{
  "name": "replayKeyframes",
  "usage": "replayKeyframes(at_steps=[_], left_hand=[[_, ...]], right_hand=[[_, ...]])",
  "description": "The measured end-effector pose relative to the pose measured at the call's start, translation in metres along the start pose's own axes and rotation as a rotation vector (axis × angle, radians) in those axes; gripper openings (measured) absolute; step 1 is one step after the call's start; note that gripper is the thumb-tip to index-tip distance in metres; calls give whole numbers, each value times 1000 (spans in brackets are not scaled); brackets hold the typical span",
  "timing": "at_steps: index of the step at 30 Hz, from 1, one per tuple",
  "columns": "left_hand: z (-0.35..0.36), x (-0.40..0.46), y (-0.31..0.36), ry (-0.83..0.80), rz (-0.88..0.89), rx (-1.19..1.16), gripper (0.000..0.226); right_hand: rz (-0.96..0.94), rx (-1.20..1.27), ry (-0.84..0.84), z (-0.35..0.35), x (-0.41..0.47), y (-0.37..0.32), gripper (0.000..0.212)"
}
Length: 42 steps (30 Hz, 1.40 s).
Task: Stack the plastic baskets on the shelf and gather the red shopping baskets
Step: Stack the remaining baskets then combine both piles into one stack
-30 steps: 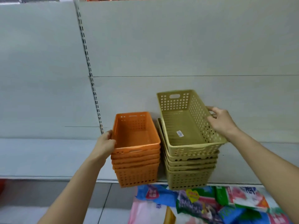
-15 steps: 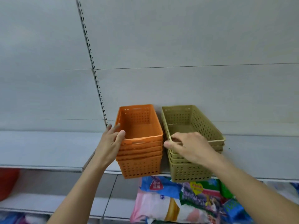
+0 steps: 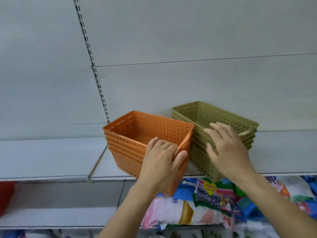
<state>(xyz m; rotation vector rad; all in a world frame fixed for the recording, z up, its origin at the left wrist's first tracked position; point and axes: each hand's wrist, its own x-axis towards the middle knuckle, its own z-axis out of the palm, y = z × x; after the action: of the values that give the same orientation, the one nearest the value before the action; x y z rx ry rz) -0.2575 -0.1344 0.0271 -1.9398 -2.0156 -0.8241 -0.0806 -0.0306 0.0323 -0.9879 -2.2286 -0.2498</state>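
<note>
Left hand grips orange basket stack | right hand, fingers spread, covers olive basket stack's front | red object cropped at left edge

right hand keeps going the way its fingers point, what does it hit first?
Likely the olive basket stack: the right hand is at its near rim, fingers spread up-left. Whether they already touch is unclear.

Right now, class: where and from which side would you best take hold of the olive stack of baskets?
Probably the olive stack by its rolled top rim at the two short ends, from above. The near end overhangs the shelf edge, and the right hand hovers there.
</note>
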Motion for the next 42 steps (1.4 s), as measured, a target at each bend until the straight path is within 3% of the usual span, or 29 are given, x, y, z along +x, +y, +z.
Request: replayKeyframes(at_steps=[3, 6, 9, 11, 14, 18, 28, 42], left_hand=[[2, 1, -21, 74, 88, -56, 52], [1, -8, -71, 187, 62, -74, 59], [-3, -20, -139, 275, -127, -206, 74], [-5, -24, -175, 251, -290, -406, 90], [-5, -24, -210, 204, -403, -626, 100], [-8, -21, -225, 36, -339, -918, 68], [-21, -18, -231, 59, -380, -1134, 56], [-98, 93, -193, 140, -92, -1277, 54]], right_hand=[[-51, 268, 62, 9, -12, -34, 38], [145, 612, 51, 31, -28, -66, 53], [343, 887, 49, 56, -40, -96, 77], [445, 949, 75, 69, -44, -112, 89], [579, 907, 157, 82, -44, -127, 99], [636, 918, 184, 91, -43, -142, 89], [693, 837, 287, 80, -36, -172, 74], [544, 613, 570, -20, 43, -175, 63]])
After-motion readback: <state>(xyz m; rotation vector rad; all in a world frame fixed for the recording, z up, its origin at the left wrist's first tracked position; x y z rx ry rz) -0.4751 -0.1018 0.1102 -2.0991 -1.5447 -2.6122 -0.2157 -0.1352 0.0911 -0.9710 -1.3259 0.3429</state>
